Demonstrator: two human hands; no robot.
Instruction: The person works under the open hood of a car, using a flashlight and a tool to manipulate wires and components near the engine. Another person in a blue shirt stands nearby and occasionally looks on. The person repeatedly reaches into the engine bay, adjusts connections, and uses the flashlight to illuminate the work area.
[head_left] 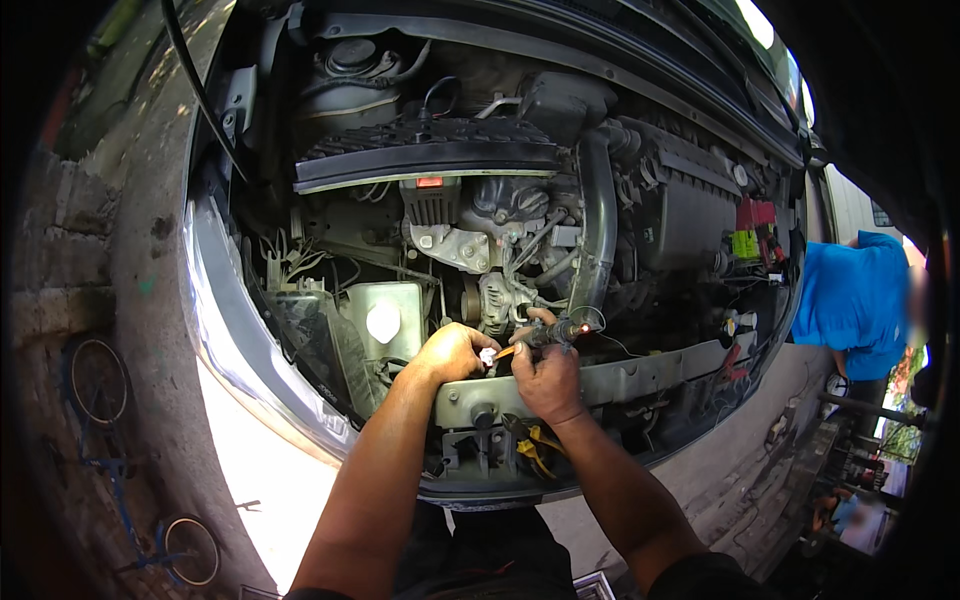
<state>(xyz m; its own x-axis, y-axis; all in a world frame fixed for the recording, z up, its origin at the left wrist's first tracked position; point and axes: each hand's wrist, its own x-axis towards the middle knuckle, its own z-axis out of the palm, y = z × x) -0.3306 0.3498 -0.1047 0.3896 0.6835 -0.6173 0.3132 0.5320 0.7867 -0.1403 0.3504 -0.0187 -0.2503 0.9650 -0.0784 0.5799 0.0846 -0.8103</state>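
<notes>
My left hand is closed, thumb and fingers pinching a small white connector just behind the front crossbar. In my right hand is a dark, pen-shaped test light. Its orange front end points left and reaches close to the connector; whether the tip touches it I cannot make out. A small red glow shows at the tool's rear end, and a thin wire trails off to the right. Below my right wrist, pliers with yellow and black handles rest at the car's front.
Around my hands lie the alternator, a white-capped reservoir, a thick black air duct and a dark cover panel. Red pliers-like clamp sits right. A person in blue stands at right; a bicycle is left.
</notes>
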